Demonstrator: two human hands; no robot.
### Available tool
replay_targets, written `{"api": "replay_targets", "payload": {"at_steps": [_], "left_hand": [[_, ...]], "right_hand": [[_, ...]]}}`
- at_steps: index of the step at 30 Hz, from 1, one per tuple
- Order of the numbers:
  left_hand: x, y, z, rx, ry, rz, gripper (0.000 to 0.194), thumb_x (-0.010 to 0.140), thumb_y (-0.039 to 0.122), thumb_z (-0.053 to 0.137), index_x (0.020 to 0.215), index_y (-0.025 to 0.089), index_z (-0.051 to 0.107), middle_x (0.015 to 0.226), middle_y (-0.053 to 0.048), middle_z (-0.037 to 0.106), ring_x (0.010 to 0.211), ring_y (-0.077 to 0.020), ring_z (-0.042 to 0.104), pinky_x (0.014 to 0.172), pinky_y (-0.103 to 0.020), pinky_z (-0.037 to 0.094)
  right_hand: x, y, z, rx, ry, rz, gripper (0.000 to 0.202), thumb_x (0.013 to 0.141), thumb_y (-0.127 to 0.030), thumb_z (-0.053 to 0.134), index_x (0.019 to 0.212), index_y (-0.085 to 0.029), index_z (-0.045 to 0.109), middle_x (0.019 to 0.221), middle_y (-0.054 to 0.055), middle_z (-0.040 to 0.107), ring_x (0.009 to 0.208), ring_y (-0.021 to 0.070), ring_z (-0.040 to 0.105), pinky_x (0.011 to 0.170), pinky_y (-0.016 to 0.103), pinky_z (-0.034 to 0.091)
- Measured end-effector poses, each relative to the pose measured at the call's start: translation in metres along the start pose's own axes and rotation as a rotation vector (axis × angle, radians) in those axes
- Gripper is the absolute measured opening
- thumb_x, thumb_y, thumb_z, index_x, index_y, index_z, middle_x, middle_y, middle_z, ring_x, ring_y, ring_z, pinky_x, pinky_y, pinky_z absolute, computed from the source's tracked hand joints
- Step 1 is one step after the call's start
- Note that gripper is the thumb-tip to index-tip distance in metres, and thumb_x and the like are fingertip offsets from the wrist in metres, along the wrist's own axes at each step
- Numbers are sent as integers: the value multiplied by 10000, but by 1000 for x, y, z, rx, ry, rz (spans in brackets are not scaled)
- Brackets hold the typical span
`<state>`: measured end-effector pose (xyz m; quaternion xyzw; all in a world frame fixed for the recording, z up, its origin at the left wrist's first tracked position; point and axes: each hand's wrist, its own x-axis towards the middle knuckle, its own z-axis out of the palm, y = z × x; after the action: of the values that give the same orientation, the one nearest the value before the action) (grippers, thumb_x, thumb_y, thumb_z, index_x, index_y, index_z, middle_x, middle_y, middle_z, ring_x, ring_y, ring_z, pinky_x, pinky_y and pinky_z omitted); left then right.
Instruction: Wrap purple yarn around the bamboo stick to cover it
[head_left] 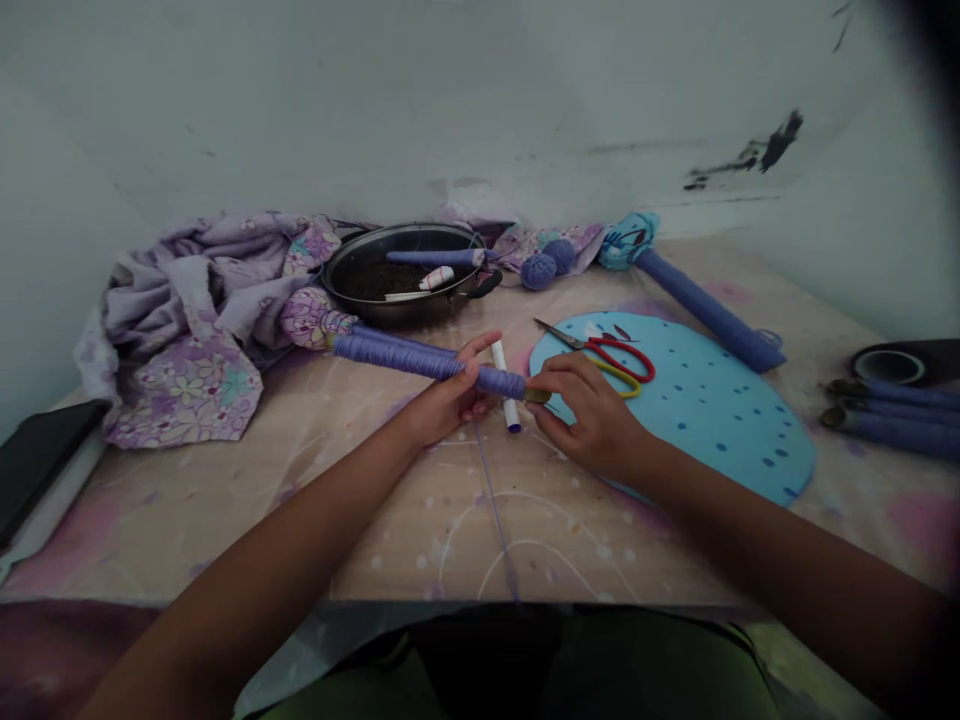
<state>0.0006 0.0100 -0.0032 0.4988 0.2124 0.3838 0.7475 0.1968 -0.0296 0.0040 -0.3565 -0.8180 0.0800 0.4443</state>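
Note:
A stick wrapped in purple yarn (405, 357) lies across in front of me, tilted down to the right, with a floral cloth bundle (315, 318) at its left end. My left hand (450, 395) holds it near its right part, thumb over the yarn and index finger stretched out. At the bare right tip, my right hand (589, 405) pinches the stick between thumb and fingers. A thin strand of purple yarn (491, 490) runs from below my left hand down past the table edge. Under the stick lies a white marker with a blue end (512, 412).
Red-and-yellow scissors (622, 360) rest on a blue dotted mat (720, 420). Behind stand a black pan (352, 300), purple yarn balls (538, 271) and crumpled floral fabric (202, 300). Another wrapped stick (705, 305), several purple rods (900, 425) and a tape roll (889, 366) lie right.

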Motion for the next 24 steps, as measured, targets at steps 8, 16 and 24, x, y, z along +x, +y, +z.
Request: {"api": "replay_targets", "payload": {"at_steps": [8,16,24], "left_hand": [[0,1,3,20,-7,9,876,712,629,586,1420,275,210,596,57,491,446,-73,386,384,-180,185],[1,-2,-1,21,-38,22,866,726,613,582,1431,279,206,632,38,542,456,-71,389,395,-172,216],[-1,-1,0,8,-25,-3,801,750,533,607,1424,292,248,662,35,545,477,-74,429,398,-175,241]], "right_hand": [[7,-1,5,784,-270,825,381,864,-560,417,876,-184,476,742,61,613,532,140,570,445,260,424],[5,-2,2,55,-17,26,101,796,-172,565,883,-216,535,920,69,609,853,199,582,730,368,482],[13,-9,2,556,-82,546,263,839,-443,525,979,-226,473,897,61,598,747,187,624,591,323,512]]}}
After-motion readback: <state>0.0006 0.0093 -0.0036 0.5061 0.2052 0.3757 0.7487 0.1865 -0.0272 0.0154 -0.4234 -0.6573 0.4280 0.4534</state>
